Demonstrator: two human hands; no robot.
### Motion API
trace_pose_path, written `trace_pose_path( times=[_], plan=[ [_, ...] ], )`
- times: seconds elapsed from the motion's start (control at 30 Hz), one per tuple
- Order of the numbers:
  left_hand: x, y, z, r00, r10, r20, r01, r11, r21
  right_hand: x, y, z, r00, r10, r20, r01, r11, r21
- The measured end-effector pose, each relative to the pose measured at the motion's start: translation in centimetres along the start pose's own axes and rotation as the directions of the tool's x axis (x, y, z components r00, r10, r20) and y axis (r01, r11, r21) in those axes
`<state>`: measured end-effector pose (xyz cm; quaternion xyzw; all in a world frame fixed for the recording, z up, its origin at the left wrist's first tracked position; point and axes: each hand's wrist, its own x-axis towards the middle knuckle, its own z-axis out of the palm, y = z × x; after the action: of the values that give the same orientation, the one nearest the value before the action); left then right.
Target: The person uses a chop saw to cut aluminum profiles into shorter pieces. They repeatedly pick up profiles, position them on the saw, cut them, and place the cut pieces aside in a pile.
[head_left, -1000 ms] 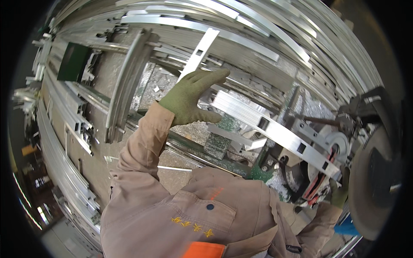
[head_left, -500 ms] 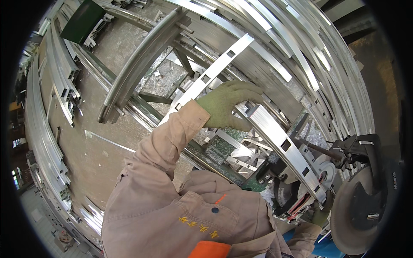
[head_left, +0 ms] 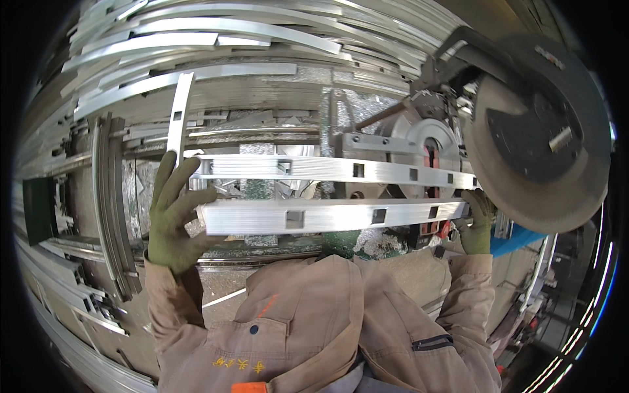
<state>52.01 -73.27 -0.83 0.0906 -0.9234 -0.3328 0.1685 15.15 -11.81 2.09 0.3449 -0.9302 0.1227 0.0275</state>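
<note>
Two silvery aluminium profiles with square holes lie side by side across the view, a far profile [head_left: 321, 168] and a near profile [head_left: 334, 218]. My left hand [head_left: 175, 219], in a green glove, is at their left ends, its thumb and a finger on either side of the near profile's end. Other fingers of it reach up to the far profile's end. My right hand [head_left: 477, 223], gloved too, closes around the near profile's right end; its fingertips are partly hidden. Whether either hand also grips the far profile, I cannot tell.
A large round saw blade [head_left: 544, 131] on a cutting machine stands at the right, close to my right hand. Long aluminium profiles [head_left: 170, 42] are piled at the back. Another holed bar [head_left: 177, 114] points away behind my left hand. Metal rails [head_left: 108, 203] stand at the left.
My view has turned toward the saw. Two profiles now show apart, lying crosswise before me. My left hand is still at their left ends, and my right hand has come into clearer view.
</note>
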Motion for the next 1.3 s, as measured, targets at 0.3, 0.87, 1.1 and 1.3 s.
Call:
trace_pose_path(
  times=[0.3,0.87,1.1,1.3],
  plan=[
    [-3.3,4.6,3.5,0.997,-0.033,0.075,0.017,0.978,0.207,-6.3,2.3,-1.0,1.000,-0.001,0.018,0.002,0.997,-0.083],
    [-4.9,6.6,8.8,0.779,-0.617,0.110,0.480,0.473,-0.739,-4.8,6.0,0.2,0.999,-0.036,0.018,0.036,0.999,-0.021],
    [-5.5,7.0,10.5,0.725,-0.684,0.082,0.406,0.328,-0.853,-3.3,5.9,-0.1,0.995,-0.096,0.022,0.097,0.991,-0.088],
    [-9.1,3.8,11.2,0.685,-0.727,0.040,0.524,0.455,-0.720,-3.3,1.7,-0.5,0.998,0.019,0.064,-0.021,0.999,0.034]
  ],
)
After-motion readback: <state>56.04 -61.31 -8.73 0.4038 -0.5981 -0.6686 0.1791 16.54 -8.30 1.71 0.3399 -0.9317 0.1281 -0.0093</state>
